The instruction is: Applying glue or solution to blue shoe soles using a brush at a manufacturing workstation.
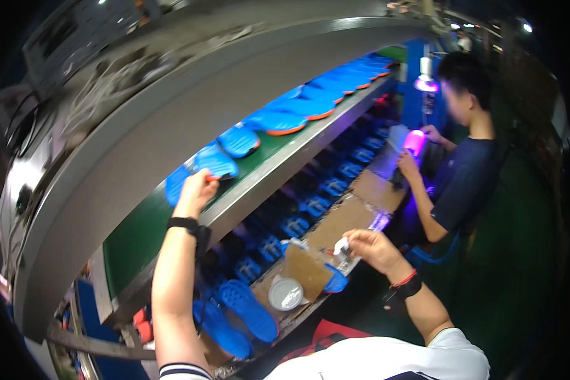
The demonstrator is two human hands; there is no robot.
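My left hand [197,191] reaches under the metal hood to the green conveyor belt [136,237]. Its fingers are closed on the near end of a blue shoe sole [216,161] with an orange edge. More blue soles [239,140] lie along the belt beyond it. Lower and to the right, my right hand [375,251] pinches a small white thing [342,247], too blurred to name, above a cardboard-covered ledge [335,221]. Below it on that ledge stands a round whitish container [285,294] beside an upright cardboard flap [307,272]. Two blue soles [250,310] rest at the ledge's near end.
The curved metal hood [126,136] overhangs the belt. Several blue-and-dark pieces [294,226] line the space beneath the belt. At right, a co-worker [465,171] holds a pink-lit piece [415,142] near a hanging lamp [425,82].
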